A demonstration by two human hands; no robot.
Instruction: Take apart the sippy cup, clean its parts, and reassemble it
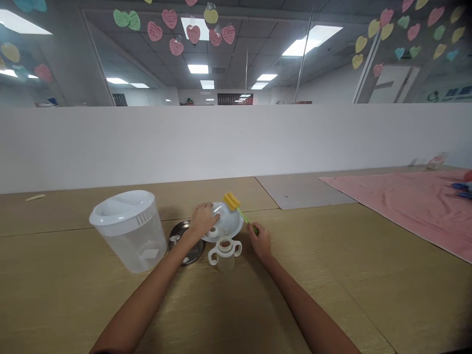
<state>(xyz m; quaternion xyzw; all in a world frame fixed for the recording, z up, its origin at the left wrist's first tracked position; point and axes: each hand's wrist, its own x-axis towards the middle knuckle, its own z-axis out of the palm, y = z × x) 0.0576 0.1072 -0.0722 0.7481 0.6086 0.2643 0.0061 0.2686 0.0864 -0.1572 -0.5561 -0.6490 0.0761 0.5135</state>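
Note:
My right hand (261, 242) is closed around the green handle of a sponge brush (231, 201). Its yellow sponge head is up over the far rim of a white bowl (230, 225). Over the bowl's left side, my left hand (202, 220) curls its fingers and thumb around a clear plastic cover (217, 209), partly hidden by the hand. A small white ring-shaped part (212, 232) shows at the bowl's near left edge. Just in front of the bowl stands a two-handled baby bottle (225, 254), upright and without a lid. Neither hand touches it.
Beside my left forearm is a round metal tray (197, 251) with small white parts, partly covered by the arm. Further left stands a large translucent lidded bucket (134, 236). A pink cloth (409, 201) lies at right. A low white wall (236, 142) borders the table's back.

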